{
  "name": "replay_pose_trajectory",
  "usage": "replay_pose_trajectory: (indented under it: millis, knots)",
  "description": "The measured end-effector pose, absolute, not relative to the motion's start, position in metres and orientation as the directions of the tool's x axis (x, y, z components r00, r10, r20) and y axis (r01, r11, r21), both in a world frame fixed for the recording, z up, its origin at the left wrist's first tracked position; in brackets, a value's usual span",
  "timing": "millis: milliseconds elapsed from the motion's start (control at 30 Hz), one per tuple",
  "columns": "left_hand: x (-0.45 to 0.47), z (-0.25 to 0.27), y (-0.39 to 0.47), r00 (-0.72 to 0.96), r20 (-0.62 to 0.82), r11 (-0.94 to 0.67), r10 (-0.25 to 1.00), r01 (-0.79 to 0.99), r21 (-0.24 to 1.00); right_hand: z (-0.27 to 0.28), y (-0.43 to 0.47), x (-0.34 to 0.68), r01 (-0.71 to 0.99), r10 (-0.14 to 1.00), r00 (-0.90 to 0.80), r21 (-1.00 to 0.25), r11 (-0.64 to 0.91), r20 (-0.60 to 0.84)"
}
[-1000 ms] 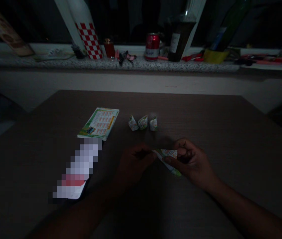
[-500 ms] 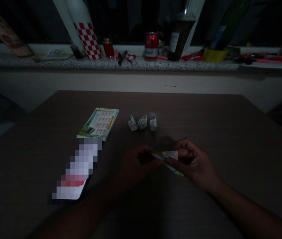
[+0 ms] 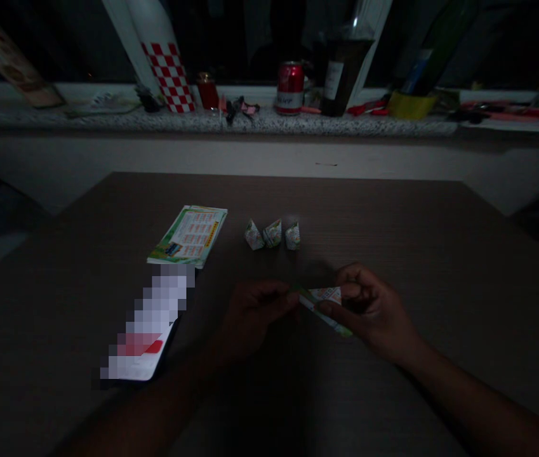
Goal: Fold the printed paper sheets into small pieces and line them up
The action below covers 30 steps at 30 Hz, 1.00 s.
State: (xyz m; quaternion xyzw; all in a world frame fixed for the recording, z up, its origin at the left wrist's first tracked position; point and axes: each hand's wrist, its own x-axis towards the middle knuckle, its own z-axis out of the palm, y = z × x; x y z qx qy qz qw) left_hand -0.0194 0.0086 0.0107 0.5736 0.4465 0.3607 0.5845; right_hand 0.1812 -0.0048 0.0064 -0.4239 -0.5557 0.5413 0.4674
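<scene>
A partly folded piece of printed paper (image 3: 327,296), white and green with calendar-like print, is held just above the table between both hands. My left hand (image 3: 259,312) pinches its left tip between thumb and fingers. My right hand (image 3: 378,312) is closed on its right part, the thumb lying along the near folded edge. Beyond the hands, three small folded paper pieces stand in a row: a left one (image 3: 254,235), a middle one (image 3: 273,234) and a right one (image 3: 292,236). They bear similar print.
A stack of calendar cards (image 3: 189,236) lies on the brown table (image 3: 393,222) at the left. Nearer me is a lit phone (image 3: 143,368), its screen mostly pixelated. Behind the table, a stone windowsill (image 3: 254,120) carries a red can (image 3: 290,87), bottles and small clutter.
My left hand has shifted slightly left, its thumb drawn back from the paper's middle to the left tip. The right hand has barely moved.
</scene>
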Motion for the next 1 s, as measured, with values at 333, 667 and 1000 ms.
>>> replay_pose_trajectory:
  millis: [333,667,1000]
  knots:
    - [-0.017,0.007,0.001,0.125,0.175,-0.198,0.977,0.203,0.959,0.002,-0.003,0.187,-0.028,0.986,-0.154,-0.998,0.053,0.057]
    - [-0.016,0.014,0.004,0.182,0.087,-0.146,0.979,0.346,0.927,0.005,-0.006,0.185,0.125,0.982,-0.114,-0.978,0.164,0.15]
    - [-0.019,0.015,0.007,0.373,-0.049,-0.093,0.926,0.352,0.932,0.001,-0.007,0.187,0.195,0.974,-0.147,-0.961,0.198,0.171]
